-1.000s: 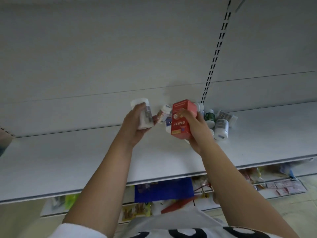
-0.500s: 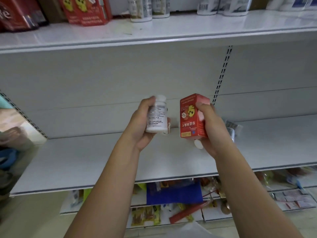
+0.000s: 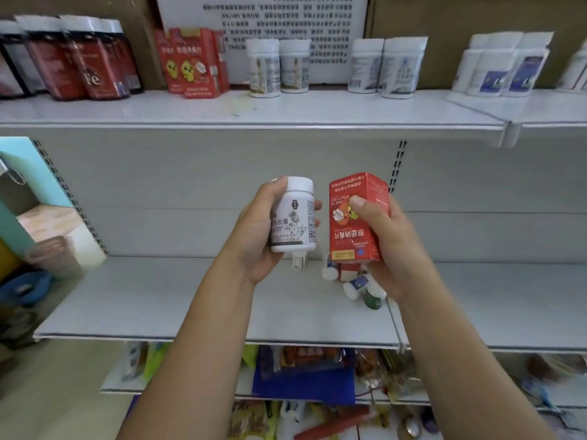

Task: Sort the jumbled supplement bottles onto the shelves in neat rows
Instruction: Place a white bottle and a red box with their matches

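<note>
At the upper left of the frame, dark red bottles (image 3: 79,58) stand on the top shelf (image 3: 254,119), with matching red cartons (image 3: 190,63) and white bottles (image 3: 278,68) in rows to their right. At centre, the left hand (image 3: 260,236) is wrapped around 1 upright white bottle (image 3: 293,215), above the middle shelf (image 3: 158,296). Just right, the right hand (image 3: 390,242) grips 1 red box (image 3: 357,217) held upside down, with a jumble of small bottles (image 3: 359,282) lying on the shelf below it.
</note>
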Available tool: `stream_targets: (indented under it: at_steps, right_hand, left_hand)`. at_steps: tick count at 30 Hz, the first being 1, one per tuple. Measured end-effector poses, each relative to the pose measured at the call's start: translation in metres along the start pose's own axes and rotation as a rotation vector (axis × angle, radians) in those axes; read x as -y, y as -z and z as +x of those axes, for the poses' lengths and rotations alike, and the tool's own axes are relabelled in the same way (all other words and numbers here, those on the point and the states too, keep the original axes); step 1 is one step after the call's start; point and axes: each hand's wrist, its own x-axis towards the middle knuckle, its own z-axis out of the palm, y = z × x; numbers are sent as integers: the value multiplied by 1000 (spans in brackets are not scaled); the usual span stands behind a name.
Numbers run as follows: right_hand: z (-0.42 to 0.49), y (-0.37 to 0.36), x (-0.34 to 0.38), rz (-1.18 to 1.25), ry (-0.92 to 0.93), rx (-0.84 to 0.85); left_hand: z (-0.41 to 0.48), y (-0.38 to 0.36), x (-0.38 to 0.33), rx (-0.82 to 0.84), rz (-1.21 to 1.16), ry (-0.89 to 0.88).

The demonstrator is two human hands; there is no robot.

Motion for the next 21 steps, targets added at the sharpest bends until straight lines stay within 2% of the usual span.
stream_targets:
  at_steps: [3, 11, 15, 21]
  right_hand:
    - [-9, 2, 17, 63, 36, 58]
    - [-15, -21, 62, 4, 117, 167]
    - [-12, -54, 81, -69, 191, 227]
    - [25, -129, 107, -109, 319, 277]
  left_hand:
    - [-13, -11, -8, -15, -7, -59]
    - [-48, -22, -59, -99, 99, -226]
    - [-52, -7, -97, -175, 196, -337]
    - [-32, 47, -162, -146, 360, -486]
